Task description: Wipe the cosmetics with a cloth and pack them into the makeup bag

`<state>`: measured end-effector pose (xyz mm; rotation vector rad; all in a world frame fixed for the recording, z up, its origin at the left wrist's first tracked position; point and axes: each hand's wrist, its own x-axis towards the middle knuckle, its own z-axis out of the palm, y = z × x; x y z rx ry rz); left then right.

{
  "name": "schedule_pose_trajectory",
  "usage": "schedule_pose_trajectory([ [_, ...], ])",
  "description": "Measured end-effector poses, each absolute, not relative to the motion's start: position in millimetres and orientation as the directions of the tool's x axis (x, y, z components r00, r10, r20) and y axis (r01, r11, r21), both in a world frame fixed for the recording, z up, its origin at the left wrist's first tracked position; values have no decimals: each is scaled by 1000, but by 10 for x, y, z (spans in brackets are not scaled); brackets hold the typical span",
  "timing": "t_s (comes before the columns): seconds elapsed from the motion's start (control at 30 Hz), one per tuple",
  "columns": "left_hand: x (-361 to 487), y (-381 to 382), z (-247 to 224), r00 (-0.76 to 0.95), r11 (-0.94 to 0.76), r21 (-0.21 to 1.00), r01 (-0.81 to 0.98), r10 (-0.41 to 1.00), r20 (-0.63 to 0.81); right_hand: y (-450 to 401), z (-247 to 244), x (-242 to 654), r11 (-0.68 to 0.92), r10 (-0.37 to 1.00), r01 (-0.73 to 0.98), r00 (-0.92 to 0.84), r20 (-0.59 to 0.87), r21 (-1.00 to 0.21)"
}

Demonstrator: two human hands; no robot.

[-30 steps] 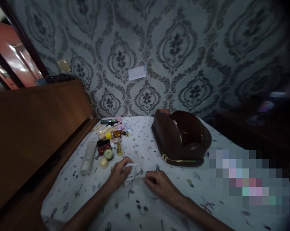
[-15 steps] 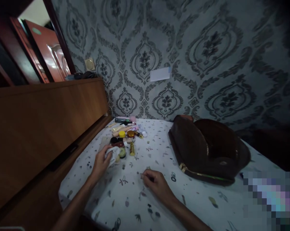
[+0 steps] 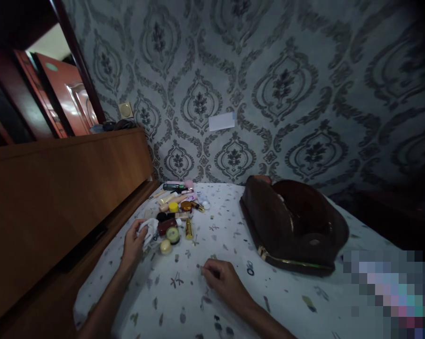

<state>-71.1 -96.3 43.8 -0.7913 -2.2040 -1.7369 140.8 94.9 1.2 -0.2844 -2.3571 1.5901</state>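
Big grey patterned wall (image 3: 258, 136) at the back, white printed sheet (image 3: 219, 247) in front. Brown bag (image 3: 274, 240) sits on the sheet's right side, top gaping. Right hand (image 3: 224, 282) is low between bag and makeup, fingers curled, tips together — can't tell if anything tiny's in there. Left hand (image 3: 132, 245) is pinching a crumpled white cloth (image 3: 149, 231) — left edge of the makeup, just beside a green jar (image 3: 172, 235) and smaller cream jar (image 3: 165, 247).
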Motion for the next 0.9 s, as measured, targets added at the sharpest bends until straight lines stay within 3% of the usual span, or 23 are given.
schedule_pose_trajectory([
  [0.33,-654,-894,408,-828,138,839,527,308,469,967,-13,1400,394,325,20,-938,119,-919],
  [0.7,-844,-1104,303,-905,51,906,420,91,415,946,2,1413,405,330,18,-935,128,-914],
  [0.9,-837,-1134,313,-916,9,918,396,76,394,948,-22,1368,408,336,30,-934,119,-913],
])
